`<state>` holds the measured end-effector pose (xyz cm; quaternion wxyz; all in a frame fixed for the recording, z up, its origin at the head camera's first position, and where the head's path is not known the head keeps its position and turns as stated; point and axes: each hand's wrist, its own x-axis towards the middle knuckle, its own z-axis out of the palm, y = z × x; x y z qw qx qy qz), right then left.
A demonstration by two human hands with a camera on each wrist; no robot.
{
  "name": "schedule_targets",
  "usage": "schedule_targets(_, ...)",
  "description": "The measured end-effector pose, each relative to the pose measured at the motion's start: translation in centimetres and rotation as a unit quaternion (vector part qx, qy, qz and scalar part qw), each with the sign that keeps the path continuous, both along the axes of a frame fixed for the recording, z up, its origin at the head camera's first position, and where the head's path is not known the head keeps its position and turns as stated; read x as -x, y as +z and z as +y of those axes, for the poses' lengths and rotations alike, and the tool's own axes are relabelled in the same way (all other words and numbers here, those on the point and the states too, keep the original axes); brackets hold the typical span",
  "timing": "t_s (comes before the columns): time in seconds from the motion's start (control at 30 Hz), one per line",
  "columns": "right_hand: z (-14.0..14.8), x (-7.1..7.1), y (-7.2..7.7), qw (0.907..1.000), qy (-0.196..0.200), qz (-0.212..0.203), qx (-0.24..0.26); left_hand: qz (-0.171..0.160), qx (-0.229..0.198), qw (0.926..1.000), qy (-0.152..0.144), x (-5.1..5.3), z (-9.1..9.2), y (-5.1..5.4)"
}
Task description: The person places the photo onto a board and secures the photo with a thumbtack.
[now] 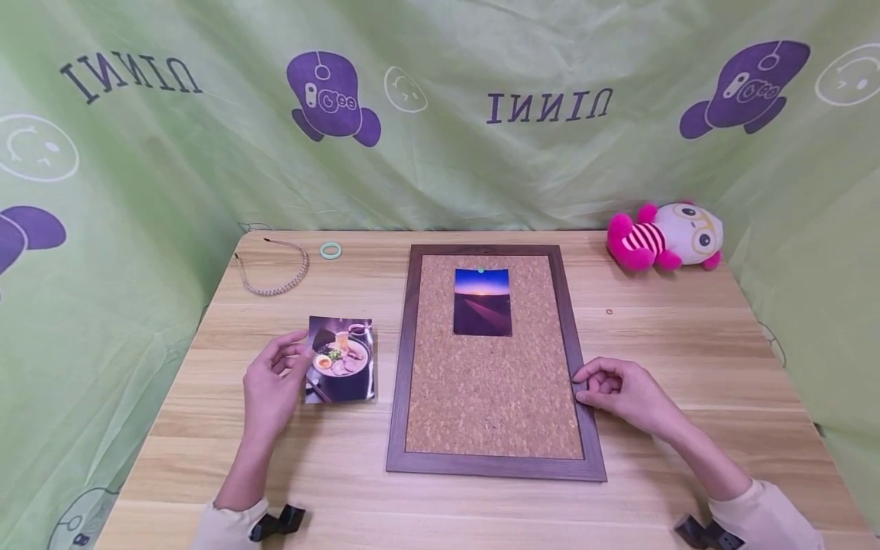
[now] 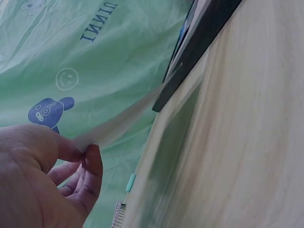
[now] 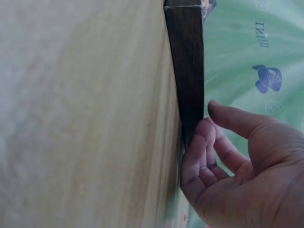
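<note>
My left hand (image 1: 271, 386) pinches the left edge of a photo of a bowl of ramen (image 1: 340, 359), held left of the corkboard. In the left wrist view the photo (image 2: 123, 118) shows nearly edge-on, with thumb and finger at its near edge. The corkboard (image 1: 495, 405) has a dark wooden frame and lies on the table. A sunset photo (image 1: 483, 302) hangs near its top under a small green pin (image 1: 480, 269). My right hand (image 1: 629, 393) holds the frame's right side, fingers curled against the dark edge (image 3: 187, 71).
A beaded headband (image 1: 275, 290) and a mint-green ring (image 1: 331, 250) lie at the back left. Right of the corkboard is a tiny reddish pin-like piece (image 1: 609, 312). A pink and white plush toy (image 1: 663, 237) lies at the back right. Green printed cloth (image 1: 440, 176) surrounds the wooden table.
</note>
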<state>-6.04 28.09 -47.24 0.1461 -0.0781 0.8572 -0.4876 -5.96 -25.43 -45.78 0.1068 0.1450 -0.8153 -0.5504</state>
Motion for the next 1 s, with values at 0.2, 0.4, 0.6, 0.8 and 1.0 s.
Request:
schedule_targets(0.2,0.1,0.0,-0.1,1.0,0.006,0.002,0.003,-0.002,-0.05,0.9987,0.002,0.1,0.6,0.2)
schedule_targets(0.4,0.2,0.0,-0.2,0.9999,0.012,0.002,0.008,-0.017,-0.094,0.9953,-0.016,0.0,1.8,0.7)
schedule_targets(0.6,0.1,-0.1,-0.3,0.9998,0.014,0.009,0.011,-0.043,-0.113,0.9918,-0.042,0.2,3.3,1.0)
schedule_targets(0.8,0.2,-0.1,-0.3,0.9997,0.014,0.013,0.012,-0.053,-0.129,0.9874,-0.075,0.4,4.9,0.9)
schedule_targets(1.0,0.1,0.0,-0.3,0.9997,0.015,0.016,0.006,-0.06,-0.136,0.9831,-0.107,0.5,6.5,0.8)
